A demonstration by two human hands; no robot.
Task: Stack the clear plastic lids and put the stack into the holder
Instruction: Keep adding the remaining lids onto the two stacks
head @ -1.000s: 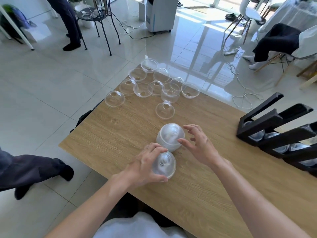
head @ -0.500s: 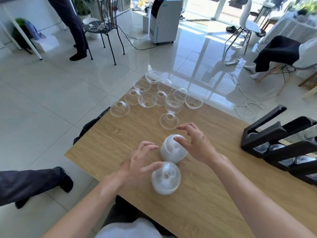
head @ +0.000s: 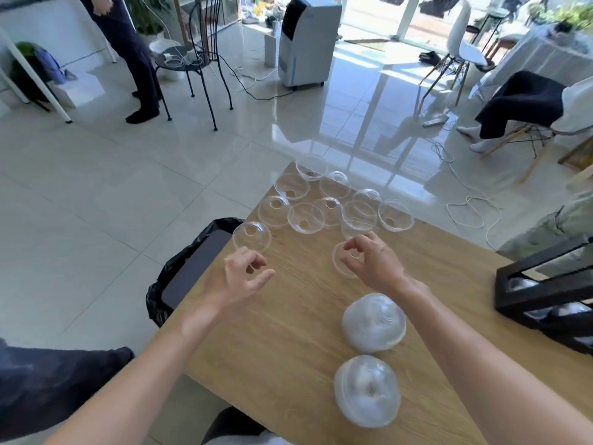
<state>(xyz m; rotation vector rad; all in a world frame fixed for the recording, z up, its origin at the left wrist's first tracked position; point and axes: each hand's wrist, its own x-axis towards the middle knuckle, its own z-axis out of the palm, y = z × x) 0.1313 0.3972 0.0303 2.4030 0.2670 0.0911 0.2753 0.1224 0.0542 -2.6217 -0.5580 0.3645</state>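
Two stacks of clear dome lids stand on the wooden table (head: 288, 316), one stack (head: 373, 321) behind the other (head: 367, 391), both near me and untouched. Several loose lids (head: 327, 203) lie at the table's far corner. My right hand (head: 373, 264) pinches the top of a single lid (head: 340, 268) just in front of that group. My left hand (head: 240, 277) hovers with curled fingers and holds nothing, just short of a lone lid (head: 252, 236) at the table's left edge. The black holder (head: 542, 284) stands at the right with lids inside.
A bin lined with a black bag (head: 189, 271) sits against the table's left edge. A person's dark leg (head: 48, 387) is at the lower left. On the floor beyond are a metal chair (head: 199, 59), an air cooler (head: 305, 40) and cables (head: 468, 207).
Both hands have left the two stacks and reached forward to the loose lids. My right hand now grips a single lid; my left hand came off the near stack.
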